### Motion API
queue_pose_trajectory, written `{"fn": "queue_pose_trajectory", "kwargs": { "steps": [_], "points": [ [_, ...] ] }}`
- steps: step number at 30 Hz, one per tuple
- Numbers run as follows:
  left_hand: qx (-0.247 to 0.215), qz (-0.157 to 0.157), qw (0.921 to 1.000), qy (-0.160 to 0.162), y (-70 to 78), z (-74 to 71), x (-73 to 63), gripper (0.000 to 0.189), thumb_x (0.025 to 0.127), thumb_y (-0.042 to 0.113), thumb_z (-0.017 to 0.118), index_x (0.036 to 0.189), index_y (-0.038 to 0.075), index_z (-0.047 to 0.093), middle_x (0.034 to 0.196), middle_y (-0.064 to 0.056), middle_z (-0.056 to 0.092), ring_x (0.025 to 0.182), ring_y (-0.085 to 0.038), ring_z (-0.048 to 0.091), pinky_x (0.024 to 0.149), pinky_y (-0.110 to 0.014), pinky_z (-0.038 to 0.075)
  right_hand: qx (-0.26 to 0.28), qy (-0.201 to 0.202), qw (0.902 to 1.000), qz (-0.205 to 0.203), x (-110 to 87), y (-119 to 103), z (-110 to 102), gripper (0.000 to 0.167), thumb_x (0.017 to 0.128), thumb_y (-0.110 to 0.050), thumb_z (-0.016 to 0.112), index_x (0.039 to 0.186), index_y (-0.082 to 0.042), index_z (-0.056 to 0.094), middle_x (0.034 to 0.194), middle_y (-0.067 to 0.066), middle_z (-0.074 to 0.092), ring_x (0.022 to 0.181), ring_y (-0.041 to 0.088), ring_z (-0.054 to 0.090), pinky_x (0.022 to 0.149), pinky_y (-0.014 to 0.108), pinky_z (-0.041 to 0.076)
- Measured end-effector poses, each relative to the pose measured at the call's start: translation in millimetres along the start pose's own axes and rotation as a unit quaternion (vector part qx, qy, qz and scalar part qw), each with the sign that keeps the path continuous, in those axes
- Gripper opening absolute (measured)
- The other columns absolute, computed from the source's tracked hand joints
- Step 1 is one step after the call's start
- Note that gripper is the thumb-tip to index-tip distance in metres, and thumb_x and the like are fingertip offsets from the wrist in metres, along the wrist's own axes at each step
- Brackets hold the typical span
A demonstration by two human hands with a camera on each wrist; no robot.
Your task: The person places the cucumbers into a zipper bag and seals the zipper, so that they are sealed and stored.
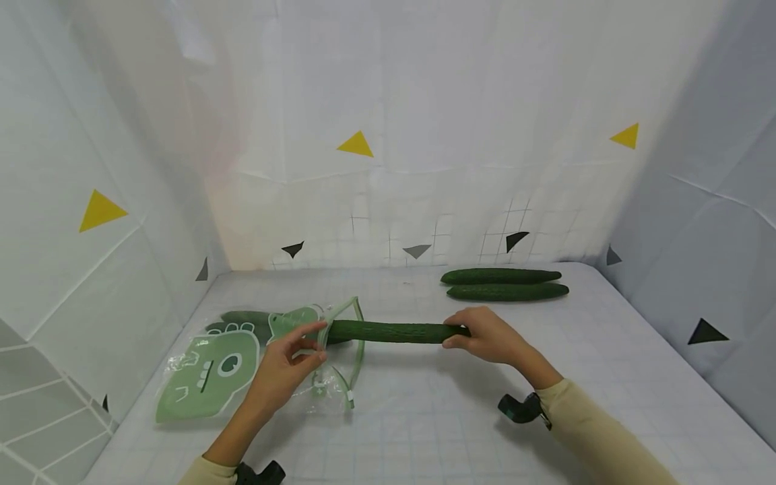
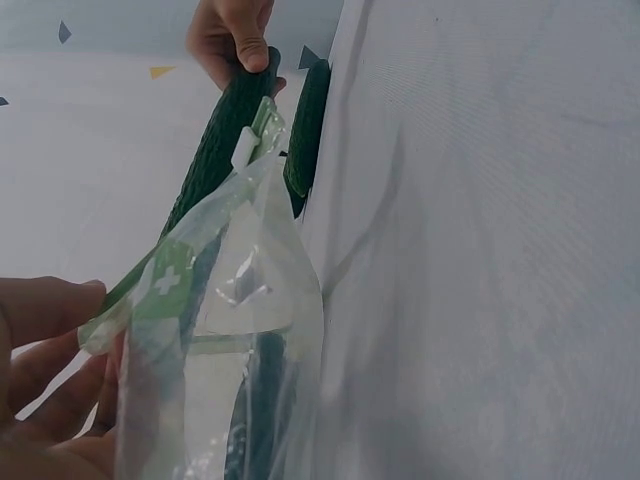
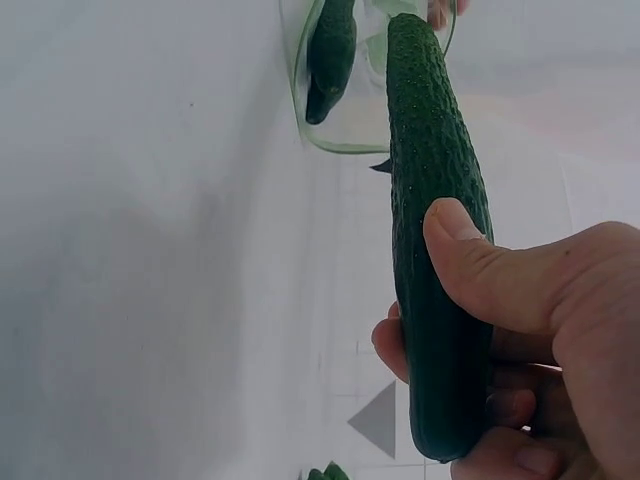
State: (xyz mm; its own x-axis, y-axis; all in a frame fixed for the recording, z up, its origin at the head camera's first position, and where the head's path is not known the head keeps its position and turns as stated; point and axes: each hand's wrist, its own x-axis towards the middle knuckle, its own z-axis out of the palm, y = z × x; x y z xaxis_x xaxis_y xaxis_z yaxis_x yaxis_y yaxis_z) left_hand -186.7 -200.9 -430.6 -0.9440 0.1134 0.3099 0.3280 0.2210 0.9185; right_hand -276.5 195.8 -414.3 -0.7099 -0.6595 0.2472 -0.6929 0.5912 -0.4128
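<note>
Cucumber (image 1: 394,332) gripped by the right hand (image 1: 488,335) lies at the mouth (image 1: 362,356) of a printed bag (image 1: 203,397) pinched by the left hand (image 1: 285,370), where a level push should serve best.

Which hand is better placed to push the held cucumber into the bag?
Probably the right hand: it grips the cucumber at its outer end, opposite end at the mouth of the bag. The left hand holds the bag's rim.

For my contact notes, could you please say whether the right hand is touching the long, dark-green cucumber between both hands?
Touching. The right wrist view shows it: the right hand grips the cucumber, thumb lying against its skin.
</note>
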Motion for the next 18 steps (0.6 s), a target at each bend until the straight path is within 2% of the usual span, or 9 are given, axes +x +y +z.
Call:
{"fn": "queue_pose_trajectory", "kwargs": {
  "steps": [4,18],
  "points": [
    [0.001,-0.003,1.0000,0.001,0.6,0.0,0.2,0.051,0.092,0.000,0.077,0.141,0.007,0.064,0.125,-0.024,0.064,0.105,-0.028,0.067,0.090,-0.030,0.056,0.001,-0.001,1.0000,-0.001,3.6,-3,3,0.036,0.096,-0.027,0.078,0.118,0.001,0.076,0.112,0.007,0.075,0.102,0.025,0.070,0.087,0.046,0.057],
    [0.005,0.005,1.0000,0.000,0.1,-0.2,-0.4,0.051,0.093,0.001,0.078,0.141,0.007,0.063,0.122,-0.024,0.065,0.104,-0.028,0.068,0.090,-0.030,0.055,0.007,-0.008,0.9999,-0.002,16.6,-21,12,0.036,0.096,-0.025,0.077,0.120,0.001,0.075,0.114,0.009,0.075,0.105,0.027,0.070,0.089,0.046,0.056]
  ]
}}
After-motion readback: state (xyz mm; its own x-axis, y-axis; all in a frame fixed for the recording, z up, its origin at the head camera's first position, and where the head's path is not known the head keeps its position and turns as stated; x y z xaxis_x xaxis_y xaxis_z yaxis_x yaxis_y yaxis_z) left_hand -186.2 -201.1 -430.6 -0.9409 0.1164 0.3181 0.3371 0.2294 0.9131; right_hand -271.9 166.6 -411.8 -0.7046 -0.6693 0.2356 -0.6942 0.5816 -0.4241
